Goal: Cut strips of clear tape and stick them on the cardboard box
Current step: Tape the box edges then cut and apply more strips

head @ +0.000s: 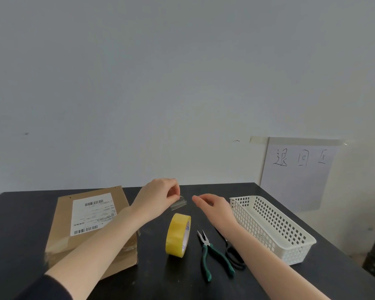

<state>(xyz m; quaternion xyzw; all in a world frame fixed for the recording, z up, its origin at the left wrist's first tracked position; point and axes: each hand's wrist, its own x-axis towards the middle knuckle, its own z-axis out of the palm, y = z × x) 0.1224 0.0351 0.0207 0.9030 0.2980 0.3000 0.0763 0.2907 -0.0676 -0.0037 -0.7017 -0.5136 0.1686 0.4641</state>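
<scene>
White basket (256, 221) beside scissors (234, 256); left hand (158, 195) pinches strip (179, 203)

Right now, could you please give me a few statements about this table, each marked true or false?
1. The left hand pinches a short strip of clear tape. True.
2. The tape roll lies flat inside the white basket. False: it stands on edge on the table, between the cardboard box and the pliers.
3. The right hand grips the scissors. False: it holds nothing, and the scissors lie on the table beside the pliers.
4. The cardboard box bears a white label with barcodes. True.
</scene>
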